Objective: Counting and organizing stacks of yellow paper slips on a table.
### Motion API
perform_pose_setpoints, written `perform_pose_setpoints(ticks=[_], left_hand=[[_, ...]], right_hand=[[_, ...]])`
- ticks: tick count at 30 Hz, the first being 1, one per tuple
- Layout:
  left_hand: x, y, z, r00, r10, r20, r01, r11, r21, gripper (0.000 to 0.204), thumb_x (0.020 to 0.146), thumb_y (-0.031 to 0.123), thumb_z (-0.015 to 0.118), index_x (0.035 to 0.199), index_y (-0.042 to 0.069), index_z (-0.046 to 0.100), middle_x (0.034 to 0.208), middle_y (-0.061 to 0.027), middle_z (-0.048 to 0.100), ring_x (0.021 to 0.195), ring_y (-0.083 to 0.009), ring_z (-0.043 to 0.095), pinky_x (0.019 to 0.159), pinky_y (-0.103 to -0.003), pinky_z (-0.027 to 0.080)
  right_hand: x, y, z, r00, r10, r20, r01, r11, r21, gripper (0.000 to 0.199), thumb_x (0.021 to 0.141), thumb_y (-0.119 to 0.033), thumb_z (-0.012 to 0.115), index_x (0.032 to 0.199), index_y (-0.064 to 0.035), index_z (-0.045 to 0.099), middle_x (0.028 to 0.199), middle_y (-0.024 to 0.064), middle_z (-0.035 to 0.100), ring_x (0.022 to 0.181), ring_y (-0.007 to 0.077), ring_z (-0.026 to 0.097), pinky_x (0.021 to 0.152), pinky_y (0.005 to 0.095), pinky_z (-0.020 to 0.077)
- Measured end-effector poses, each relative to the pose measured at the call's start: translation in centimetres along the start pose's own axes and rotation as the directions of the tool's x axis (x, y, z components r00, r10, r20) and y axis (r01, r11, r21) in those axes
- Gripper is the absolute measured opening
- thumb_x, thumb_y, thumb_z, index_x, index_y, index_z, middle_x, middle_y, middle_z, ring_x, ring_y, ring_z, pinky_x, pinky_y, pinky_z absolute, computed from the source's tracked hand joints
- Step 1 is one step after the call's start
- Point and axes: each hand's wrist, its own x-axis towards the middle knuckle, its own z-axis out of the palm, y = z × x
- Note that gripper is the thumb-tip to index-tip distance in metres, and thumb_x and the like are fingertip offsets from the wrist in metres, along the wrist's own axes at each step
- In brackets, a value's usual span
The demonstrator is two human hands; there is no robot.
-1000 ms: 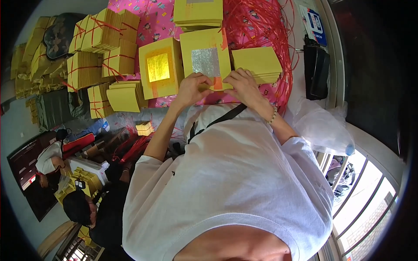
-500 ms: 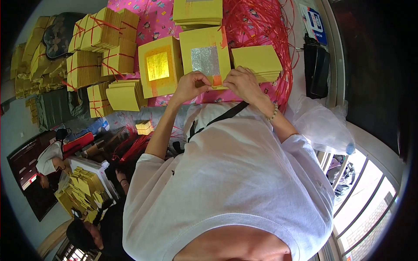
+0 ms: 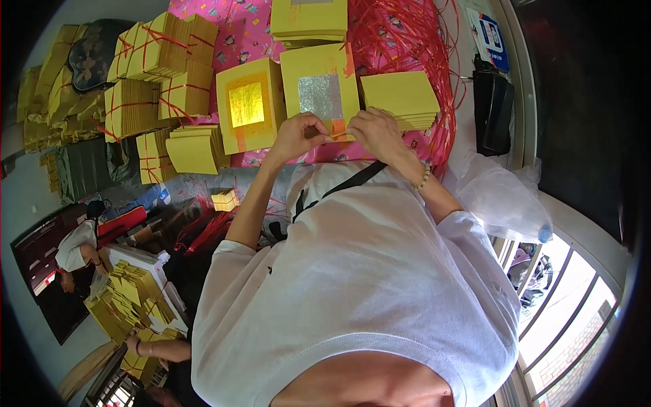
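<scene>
A yellow paper sheet (image 3: 293,78) with a silver foil square (image 3: 320,96) tops a pile in front of me. Orange patches show at its near edge and far right corner. At the near edge, my left hand (image 3: 297,138) is closed, thumb and fingertips pinching the paper. Just to its right, my right hand (image 3: 380,136) pinches the same edge, which looks narrowly folded or rolled between the hands. Left of it stands a thick stack of yellow paper (image 3: 270,102) with a gold foil square (image 3: 246,104). A plain yellow stack (image 3: 400,91) sits beyond my right hand.
Red plastic strings (image 3: 407,41) tangle over the pink patterned cloth (image 3: 237,37). Bundles tied in red string (image 3: 159,51) pile up at the left. A black case (image 3: 493,108) and a clear plastic bag (image 3: 505,197) are at the right. Co-workers handle yellow paper (image 3: 132,292) at lower left.
My hands stay at the sheet's near edge, its folded strip showing slightly more between them. At lower left, a co-worker's arm now reaches across the yellow papers.
</scene>
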Motion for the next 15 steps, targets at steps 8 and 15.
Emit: perform_pose_setpoints(ticks=[8,15], left_hand=[[0.1,2.7,0.6,0.917,0.387,-0.092,-0.271,0.778,0.567,0.032,0.070,0.005,0.066,0.101,0.006,0.059,0.086,-0.0125,0.060,0.084,-0.0333,0.055,0.076,-0.037,0.046],[0.1,4.9,-1.7,0.879,0.369,-0.303,-0.185,0.849,0.495,0.025,0.075,0.001,0.058,0.100,0.004,0.058,0.084,-0.0156,0.059,0.081,-0.0335,0.057,0.071,-0.041,0.046]], right_hand=[[2.0,-1.4,-1.8,0.984,-0.057,-0.171,0.054,0.998,-0.018,0.011,0.081,-0.018,0.061,0.078,-0.0072,0.060,0.075,0.0037,0.057,0.076,0.0234,0.053,0.069,0.0380,0.0437],[3.6,-2.0,-3.4,0.928,0.142,-0.344,-0.043,0.959,0.280,0.070,0.074,-0.030,0.075,0.128,-0.0010,0.040,0.125,0.0206,0.040,0.115,0.0362,0.046,0.093,0.0399,0.0425]])
